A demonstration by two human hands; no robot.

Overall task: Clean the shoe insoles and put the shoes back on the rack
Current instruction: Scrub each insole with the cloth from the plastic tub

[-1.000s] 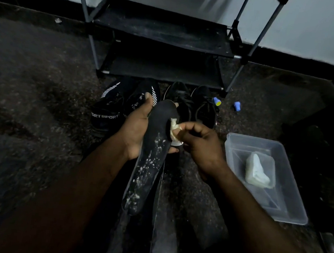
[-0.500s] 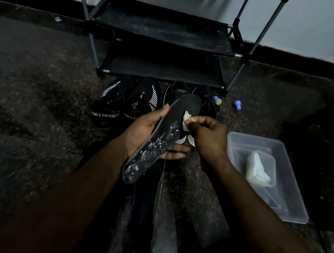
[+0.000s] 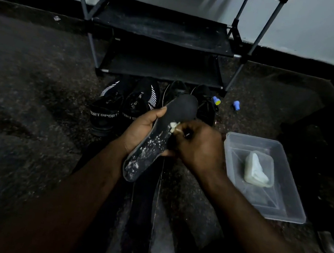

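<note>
Sport pair (image 3: 122,108): two black striped shoes sat on the floor at 10 o'clock from my hands, toes toward the rack, off the shelves.
Left hand (image 3: 140,129): I cupped the insole from underneath, thumb curled over its left edge, fingertips showing under the right edge. Firm hold.
Insole (image 3: 160,138): dark, tilted, toe end at 1 o'clock, heel end at 7 o'clock toward me. White suds or flecks covered the heel half; the toe half looked bare and dark.
Soap bit (image 3: 172,126): small pale lump pressed on the insole's right edge at mid-length.
Right hand (image 3: 199,144): I pinched the soap bit between thumb and fingertips, other fingers curled in.
Black pair (image 3: 190,95): plain dark shoes sat behind the insole at 12 o'clock, partly hidden, on the floor just before the rack.
Rack (image 3: 164,32): at 12 o'clock by the wall, both visible shelves held no shoes.
Tub (image 3: 289,213): clear plastic at 3 o'clock, a pale soap block (image 3: 257,170) lay inside.
Progress: early, by my read. One insole half worked; toe half, rinse or wipe and any other insoles remained. Couldn't tell if others were done. All four shoes not yet racked.
</note>
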